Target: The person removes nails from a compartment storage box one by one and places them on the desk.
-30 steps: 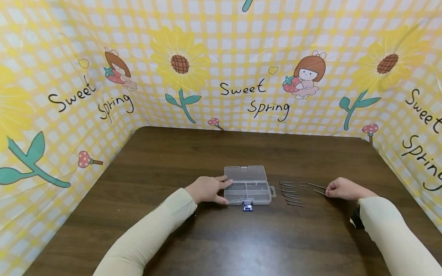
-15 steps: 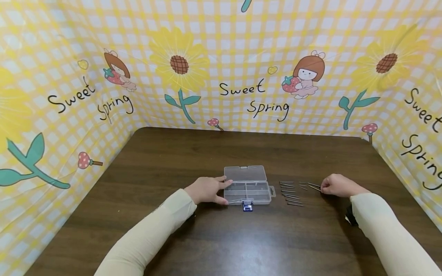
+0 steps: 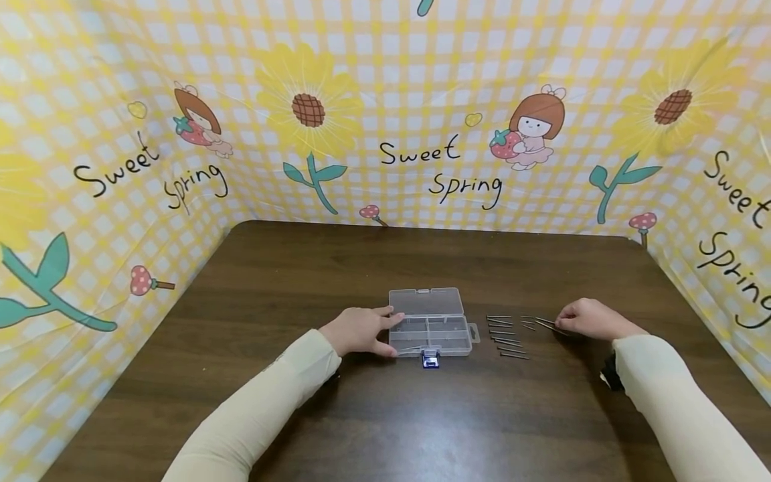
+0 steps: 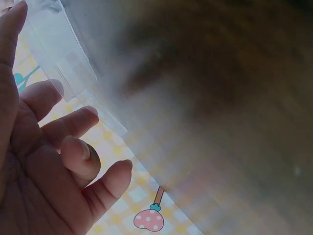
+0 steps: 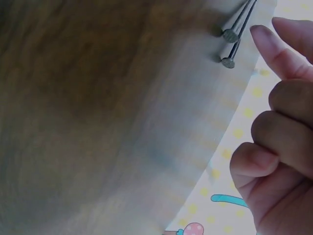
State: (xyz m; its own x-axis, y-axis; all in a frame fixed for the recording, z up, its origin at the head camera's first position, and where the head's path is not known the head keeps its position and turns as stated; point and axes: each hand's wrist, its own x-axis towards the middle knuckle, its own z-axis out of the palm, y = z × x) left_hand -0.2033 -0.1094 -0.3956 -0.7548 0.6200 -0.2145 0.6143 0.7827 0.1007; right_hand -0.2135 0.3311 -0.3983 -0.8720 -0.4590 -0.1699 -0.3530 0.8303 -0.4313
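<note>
An open clear plastic compartment box (image 3: 428,335) lies mid-table, its lid (image 3: 425,302) folded back and a blue latch (image 3: 430,359) at its front. My left hand (image 3: 359,331) rests at the box's left side, fingers spread and touching its edge. To the right of the box lie several long nails (image 3: 506,333) and smaller nails (image 3: 527,323). Beside two more nails (image 3: 545,323) is my right hand (image 3: 591,319). In the right wrist view their nail heads (image 5: 230,35) lie on the table, just beside the thumb and index fingertips, which stand slightly apart; the other fingers are curled.
The dark wooden table (image 3: 337,428) is bounded at the back and sides by a yellow checked cloth (image 3: 349,187) with printed flowers. A hanging tab (image 3: 474,333) sticks out from the box's right side, towards the nails.
My right hand has shifted left and slightly away from me, drawing the lower nail in close to the upper one. The left hand and box have stayed put.
</note>
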